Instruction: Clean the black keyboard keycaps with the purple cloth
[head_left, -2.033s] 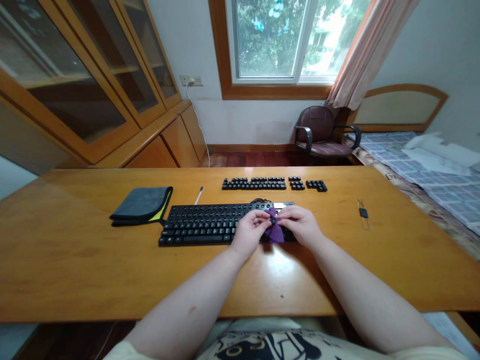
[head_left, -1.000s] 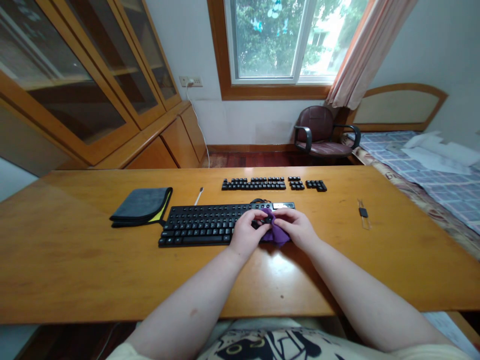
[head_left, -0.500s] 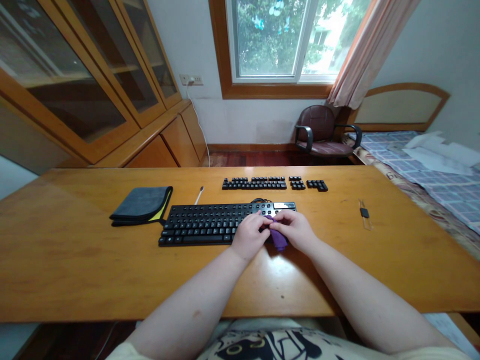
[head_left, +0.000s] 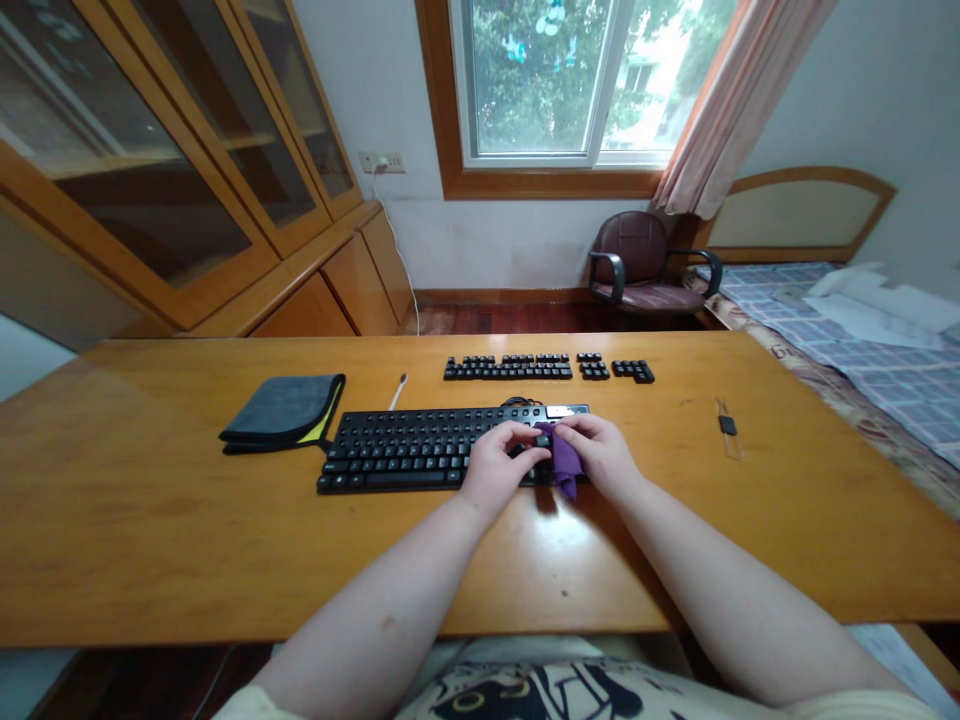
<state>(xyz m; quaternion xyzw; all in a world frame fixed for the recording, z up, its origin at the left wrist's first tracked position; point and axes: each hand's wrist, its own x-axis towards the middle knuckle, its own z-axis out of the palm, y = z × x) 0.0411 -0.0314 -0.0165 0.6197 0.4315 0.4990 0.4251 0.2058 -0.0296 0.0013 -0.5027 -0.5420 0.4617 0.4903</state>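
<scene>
A black keyboard lies on the wooden desk, its right end partly hidden by my hands. Above that end, my left hand pinches a small black keycap between thumb and fingers. My right hand grips a purple cloth that hangs down beside the keycap and touches it. Behind the keyboard, removed keycaps stand in rows, with smaller groups of keycaps to their right.
A folded grey cloth with yellow lining lies left of the keyboard. A small white-handled brush rests behind it. On the right is a wire keycap puller. A chair stands beyond the desk.
My left thumb and fingers have spread a little, so the keycap now shows between them. The purple cloth has shifted slightly right and hangs more loosely from my right hand.
</scene>
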